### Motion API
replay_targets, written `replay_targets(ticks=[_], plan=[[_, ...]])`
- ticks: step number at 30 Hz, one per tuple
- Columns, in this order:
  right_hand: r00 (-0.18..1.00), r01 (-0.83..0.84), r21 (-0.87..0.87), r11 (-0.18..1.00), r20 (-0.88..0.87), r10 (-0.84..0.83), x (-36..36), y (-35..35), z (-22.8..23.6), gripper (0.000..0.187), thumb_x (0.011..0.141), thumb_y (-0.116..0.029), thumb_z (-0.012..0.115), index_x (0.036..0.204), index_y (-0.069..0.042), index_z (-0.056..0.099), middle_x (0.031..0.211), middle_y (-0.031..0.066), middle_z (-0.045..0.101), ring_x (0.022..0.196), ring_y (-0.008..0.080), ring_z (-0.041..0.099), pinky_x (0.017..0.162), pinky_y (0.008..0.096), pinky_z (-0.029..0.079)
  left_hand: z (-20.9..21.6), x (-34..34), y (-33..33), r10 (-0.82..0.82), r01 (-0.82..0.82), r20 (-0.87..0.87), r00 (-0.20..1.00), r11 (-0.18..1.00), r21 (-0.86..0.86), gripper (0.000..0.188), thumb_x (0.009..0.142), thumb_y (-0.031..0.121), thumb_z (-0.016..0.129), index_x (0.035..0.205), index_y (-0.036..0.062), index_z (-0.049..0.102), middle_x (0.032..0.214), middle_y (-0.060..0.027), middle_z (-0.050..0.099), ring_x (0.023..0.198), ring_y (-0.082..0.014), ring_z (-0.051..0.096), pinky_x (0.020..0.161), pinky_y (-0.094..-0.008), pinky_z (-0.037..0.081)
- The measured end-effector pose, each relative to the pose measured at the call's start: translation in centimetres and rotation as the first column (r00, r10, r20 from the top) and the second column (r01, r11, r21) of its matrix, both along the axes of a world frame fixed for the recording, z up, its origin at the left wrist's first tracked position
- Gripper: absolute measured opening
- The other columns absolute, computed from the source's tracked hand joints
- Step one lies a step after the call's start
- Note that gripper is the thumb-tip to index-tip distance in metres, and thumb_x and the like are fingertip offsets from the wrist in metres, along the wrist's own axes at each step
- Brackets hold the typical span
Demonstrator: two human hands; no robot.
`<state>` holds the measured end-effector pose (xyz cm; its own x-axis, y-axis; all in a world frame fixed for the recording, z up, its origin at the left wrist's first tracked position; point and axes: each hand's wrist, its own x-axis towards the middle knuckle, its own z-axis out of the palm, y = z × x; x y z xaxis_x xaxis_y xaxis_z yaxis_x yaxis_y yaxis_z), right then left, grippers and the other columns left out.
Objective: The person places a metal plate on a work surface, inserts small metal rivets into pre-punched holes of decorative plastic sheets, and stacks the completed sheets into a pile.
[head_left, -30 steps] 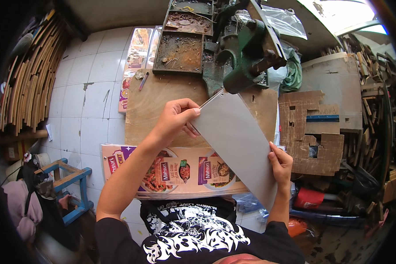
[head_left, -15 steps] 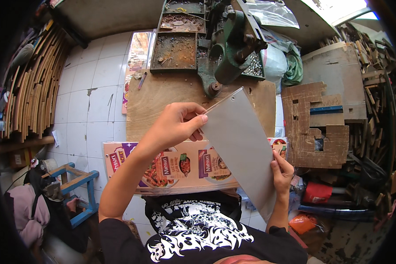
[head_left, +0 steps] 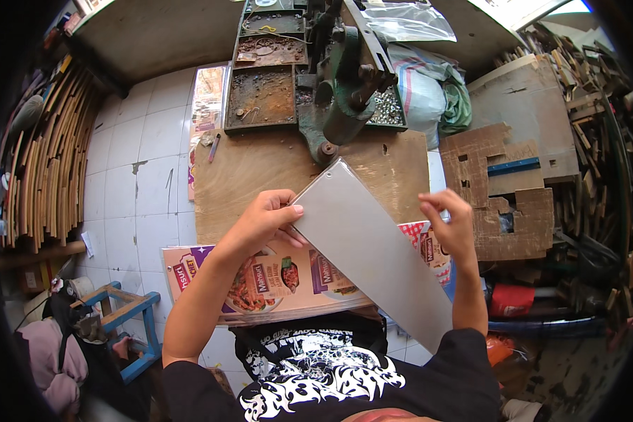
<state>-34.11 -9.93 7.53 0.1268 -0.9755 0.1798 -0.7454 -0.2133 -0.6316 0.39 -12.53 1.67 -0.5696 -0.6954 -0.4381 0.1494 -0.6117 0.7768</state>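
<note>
My left hand [head_left: 269,221] pinches a long grey sheet [head_left: 376,253] by its upper left edge, thumb on top. The sheet slants from the press down towards my right forearm, and a small round eyelet or hole shows near its far corner. That corner lies just in front of the base of a dark green press [head_left: 344,105]. Off the sheet, to its right, my right hand [head_left: 451,221] is raised with fingers curled and thumb close to the forefinger; anything between them is too small to make out. Beneath the sheet lies a stack of printed food-picture panels [head_left: 281,281].
A wooden board [head_left: 253,165] carries the press and a marker pen [head_left: 214,148]. Compartment trays [head_left: 264,95] of small metal parts flank the press. Cut brown board [head_left: 527,218] lies at right; a blue-framed stool [head_left: 130,316] stands at left. Stacked strips [head_left: 56,155] lean at far left.
My right hand has let go of the sheet's right edge and risen away from it. The sheet's far corner has shifted left and nearer, while my left hand keeps its hold.
</note>
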Motion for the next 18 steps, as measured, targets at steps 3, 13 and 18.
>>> replay_targets(ticks=[3,13,18], plan=[[0.994,-0.062,-0.094,0.994,-0.092,0.053,0.4,-6.5,-0.3,0.01,0.082,-0.01,0.07,0.091,-0.006,0.072,0.079,0.0092,0.066,0.068,0.0215,0.063,0.063,0.0305,0.049,-0.3,0.1,-0.2,0.001,0.0,-0.024,1.0,0.999,0.043,0.023,0.092,0.018,0.058,0.099,-0.0033,0.054,0.087,-0.0158,0.065,0.068,-0.0218,0.069,0.059,-0.0276,0.06],[0.885,-0.176,-0.154,0.972,-0.457,0.088,1.5,-19.6,-1.1,0.009,0.079,-0.017,0.068,0.086,-0.012,0.073,0.081,0.0052,0.066,0.08,0.0253,0.064,0.071,0.0381,0.051,-0.2,0.2,-0.3,-0.008,0.012,-0.053,0.999,0.997,0.071,0.025,0.093,0.02,0.058,0.1,-0.0037,0.054,0.089,-0.0164,0.065,0.071,-0.0204,0.069,0.062,-0.0267,0.06],[0.776,-0.376,-0.124,0.918,-0.583,0.239,1.9,-20.2,-0.2,0.008,0.079,-0.017,0.067,0.084,-0.014,0.073,0.085,0.003,0.066,0.086,0.0247,0.064,0.073,0.0383,0.051,-0.5,0.1,-0.4,0.004,0.0,-0.062,0.998,0.998,0.067,0.026,0.092,0.02,0.059,0.1,-0.0041,0.053,0.087,-0.0157,0.065,0.07,-0.0213,0.069,0.061,-0.0273,0.06]])
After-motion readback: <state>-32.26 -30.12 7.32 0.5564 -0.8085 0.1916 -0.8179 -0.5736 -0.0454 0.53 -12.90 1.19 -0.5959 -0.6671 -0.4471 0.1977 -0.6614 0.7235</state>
